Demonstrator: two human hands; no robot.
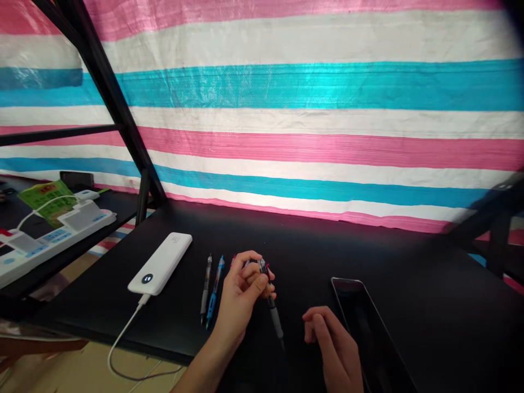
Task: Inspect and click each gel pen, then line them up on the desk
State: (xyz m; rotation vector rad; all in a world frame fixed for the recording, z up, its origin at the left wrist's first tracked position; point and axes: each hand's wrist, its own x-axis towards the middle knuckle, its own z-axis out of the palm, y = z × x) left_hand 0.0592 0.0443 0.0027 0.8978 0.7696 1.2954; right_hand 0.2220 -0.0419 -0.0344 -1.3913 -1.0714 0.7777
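My left hand [244,287] is closed around a grey-barrelled pen [272,308], pinching its upper end above the black table [429,284]; the pen slants down toward me with its tip near the table. A red pen [233,260] is partly hidden behind those fingers. Just left of the hand lie a black pen [204,289] and a blue pen [214,290], side by side. My right hand [332,344] rests on the table to the right, fingers loosely curled, holding nothing that I can see. It sits beside a black tray [368,327].
A white power bank [161,263] with a white cable [123,338] lies at the table's left. A neighbouring table at far left carries white power strips [53,234] and a green packet [49,199]. A black frame post [118,109] rises at left. Striped tarpaulin [311,109] forms the backdrop.
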